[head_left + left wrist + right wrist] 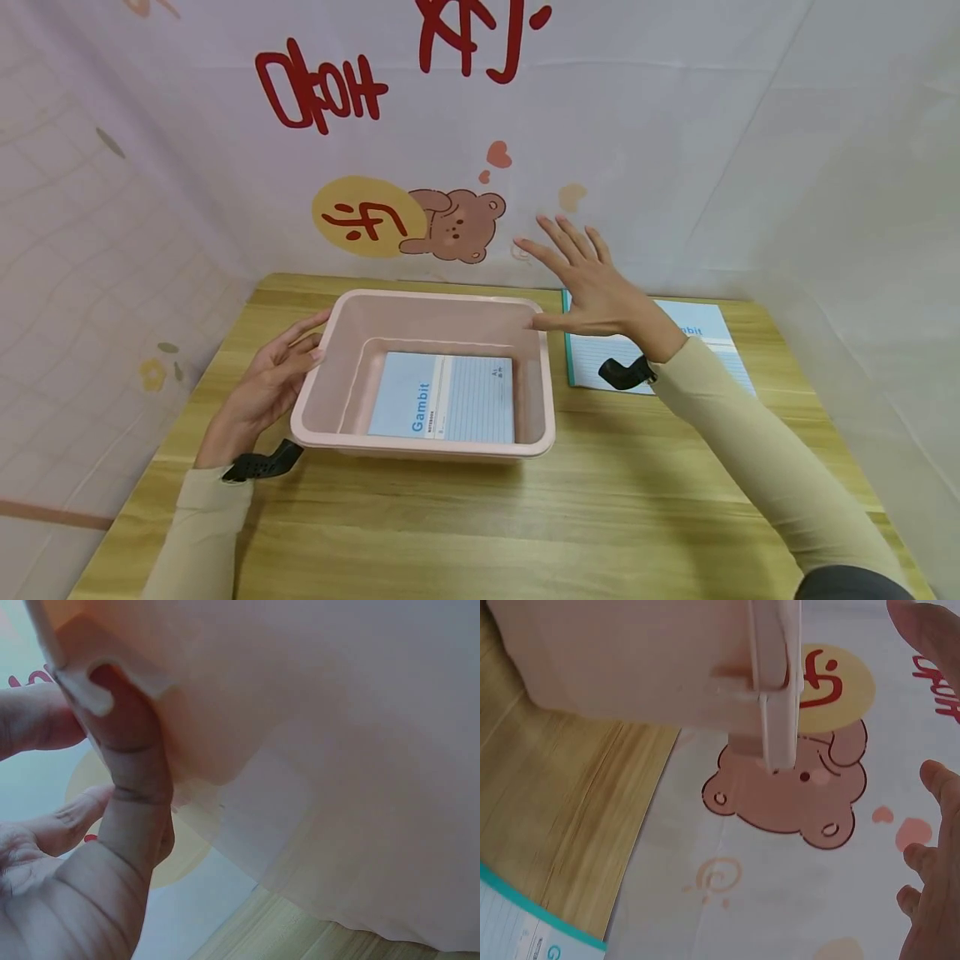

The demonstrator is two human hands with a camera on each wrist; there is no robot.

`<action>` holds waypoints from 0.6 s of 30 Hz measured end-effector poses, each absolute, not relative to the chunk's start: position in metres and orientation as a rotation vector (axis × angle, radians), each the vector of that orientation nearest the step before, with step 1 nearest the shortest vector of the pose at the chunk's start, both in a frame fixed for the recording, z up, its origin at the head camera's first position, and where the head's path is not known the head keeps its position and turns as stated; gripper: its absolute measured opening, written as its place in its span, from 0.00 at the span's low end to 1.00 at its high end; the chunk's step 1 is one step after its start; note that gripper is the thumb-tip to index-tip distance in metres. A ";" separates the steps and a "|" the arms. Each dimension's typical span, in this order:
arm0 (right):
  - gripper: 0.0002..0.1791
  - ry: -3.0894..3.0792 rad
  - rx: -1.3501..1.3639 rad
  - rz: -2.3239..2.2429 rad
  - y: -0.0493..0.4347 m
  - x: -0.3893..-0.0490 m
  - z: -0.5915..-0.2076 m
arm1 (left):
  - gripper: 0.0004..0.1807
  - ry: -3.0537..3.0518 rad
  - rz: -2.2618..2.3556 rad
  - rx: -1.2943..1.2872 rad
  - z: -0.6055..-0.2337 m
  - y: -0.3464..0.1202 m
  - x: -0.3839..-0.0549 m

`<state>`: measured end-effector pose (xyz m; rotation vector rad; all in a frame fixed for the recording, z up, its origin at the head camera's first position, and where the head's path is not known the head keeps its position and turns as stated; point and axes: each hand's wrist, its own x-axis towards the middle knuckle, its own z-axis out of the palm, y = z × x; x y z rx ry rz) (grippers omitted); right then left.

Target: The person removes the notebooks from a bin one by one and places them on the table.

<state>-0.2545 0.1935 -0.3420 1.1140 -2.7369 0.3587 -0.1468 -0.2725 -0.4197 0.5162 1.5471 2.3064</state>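
Note:
A pale pink plastic basin (431, 450) stands on the wooden table, with a light blue Gambit notebook (450, 398) lying flat inside. My left hand (264, 385) grips the basin's left rim; the left wrist view shows the thumb (135, 765) hooked up under the rim's edge. Above the right rim my right hand (592, 292) is spread with straight fingers, its thumb overlapping the rim in the head view. From the right wrist view, these fingers (937, 817) stand apart from the basin's side (630, 660). A second Gambit notebook (705, 321) lies partly behind my right hand and wrist.
The wooden table (420, 533) extends in front of the basin. A white printed cloth (637, 150) with a bear drawing (461, 229) hangs at the back, and more cloth encloses both sides. Each wrist wears a black strap mount (626, 373).

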 end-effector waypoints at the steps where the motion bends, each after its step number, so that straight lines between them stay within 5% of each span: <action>1: 0.57 -2.731 1.129 0.358 0.190 -0.255 -0.342 | 0.33 1.548 2.306 0.514 -0.420 -0.272 -0.147; 18: 0.57 -2.663 1.281 0.254 0.134 -0.253 -0.329 | 0.33 1.504 2.332 0.553 -0.421 -0.271 -0.148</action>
